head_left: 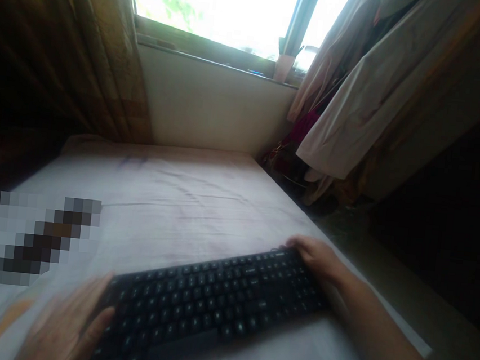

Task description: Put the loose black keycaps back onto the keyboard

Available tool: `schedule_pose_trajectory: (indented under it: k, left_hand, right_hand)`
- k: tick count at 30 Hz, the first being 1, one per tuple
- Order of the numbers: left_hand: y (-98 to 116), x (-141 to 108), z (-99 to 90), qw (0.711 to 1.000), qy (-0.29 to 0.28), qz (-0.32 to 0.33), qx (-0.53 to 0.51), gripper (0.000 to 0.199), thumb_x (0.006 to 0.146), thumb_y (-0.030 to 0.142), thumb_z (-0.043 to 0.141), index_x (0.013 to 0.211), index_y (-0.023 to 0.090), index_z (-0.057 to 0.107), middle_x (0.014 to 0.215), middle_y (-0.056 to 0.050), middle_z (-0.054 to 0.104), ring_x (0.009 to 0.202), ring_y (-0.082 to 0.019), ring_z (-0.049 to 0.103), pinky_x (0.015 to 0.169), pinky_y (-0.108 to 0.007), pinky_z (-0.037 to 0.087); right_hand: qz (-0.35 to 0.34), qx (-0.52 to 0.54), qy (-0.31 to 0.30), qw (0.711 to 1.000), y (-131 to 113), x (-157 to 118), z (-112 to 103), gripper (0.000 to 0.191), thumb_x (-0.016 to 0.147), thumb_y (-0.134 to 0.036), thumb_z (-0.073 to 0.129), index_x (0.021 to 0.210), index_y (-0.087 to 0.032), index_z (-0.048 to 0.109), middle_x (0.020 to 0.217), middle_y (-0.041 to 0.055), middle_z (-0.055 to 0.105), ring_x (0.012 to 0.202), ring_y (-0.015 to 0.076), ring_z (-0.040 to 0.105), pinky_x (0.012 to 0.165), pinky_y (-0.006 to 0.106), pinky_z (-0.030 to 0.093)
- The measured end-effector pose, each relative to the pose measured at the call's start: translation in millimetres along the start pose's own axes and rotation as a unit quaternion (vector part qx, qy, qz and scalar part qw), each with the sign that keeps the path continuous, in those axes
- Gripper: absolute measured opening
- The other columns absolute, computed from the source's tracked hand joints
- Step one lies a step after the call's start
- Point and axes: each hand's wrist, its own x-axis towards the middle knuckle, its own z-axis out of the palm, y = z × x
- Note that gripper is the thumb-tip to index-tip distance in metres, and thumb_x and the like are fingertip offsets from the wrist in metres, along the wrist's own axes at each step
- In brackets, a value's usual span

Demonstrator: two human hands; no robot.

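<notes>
A black computer keyboard (212, 296) is held between my two hands over the white sheet, its right end farther from me than its left. My left hand (69, 322) grips the left end, with the thumb on top and the other fingers along the edge. At the far right corner my right hand (315, 261) is closed on the keyboard, its fingers partly hidden behind the edge. The picture is slightly blurred, so I cannot tell whether the keyboard's underside touches the sheet.
The white sheet (170, 196) covers a bed-like surface. A dark pixelated patch (47, 240) lies on its left. Brown curtains (78, 45) hang at the left, clothes (357, 112) at the right. Behind is a bright window (218, 8) with a small pot (283, 66) on its sill.
</notes>
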Motion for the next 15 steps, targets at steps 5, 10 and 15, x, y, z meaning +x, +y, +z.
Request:
schedule_pose_trajectory:
  k: [5, 10, 15]
  left_hand:
    - [-4.3, 0.8, 2.0, 1.0, 0.006, -0.007, -0.005, 0.057, 0.096, 0.043, 0.037, 0.151, 0.033, 0.029, 0.149, -0.004, 0.051, 0.136, -0.031, 0.046, 0.113, -0.056, 0.033]
    - [-5.9, 2.1, 1.8, 1.0, 0.008, 0.0, 0.012, 0.059, 0.095, 0.043, 0.039, 0.152, 0.034, 0.026, 0.146, -0.005, 0.054, 0.135, -0.032, 0.048, 0.111, -0.057, 0.036]
    - [-10.1, 2.1, 3.2, 1.0, 0.003, -0.001, 0.018, 0.066, 0.094, 0.044, 0.042, 0.154, 0.039, 0.015, 0.144, -0.003, 0.056, 0.134, -0.035, 0.048, 0.11, -0.062, 0.037]
  right_hand:
    - [-0.037, 0.009, -0.016, 0.999, -10.4, 1.0, 5.1, 0.031, 0.086, -0.017, 0.046, 0.095, -0.022, 0.075, 0.1, 0.0059, 0.076, 0.096, 0.0219, 0.067, 0.086, 0.031, 0.047]
    - [-0.006, 0.005, -0.009, 1.0, -7.5, 4.0, 2.2, 0.026, 0.083, -0.019, 0.052, 0.091, -0.023, 0.077, 0.098, 0.0066, 0.076, 0.093, 0.0239, 0.067, 0.083, 0.032, 0.046]
    - [0.082, 0.018, 0.025, 0.996, 6.8, -3.3, 0.1, 0.029, 0.088, -0.024, 0.048, 0.094, -0.021, 0.076, 0.095, 0.0074, 0.077, 0.089, 0.023, 0.069, 0.078, 0.03, 0.048]
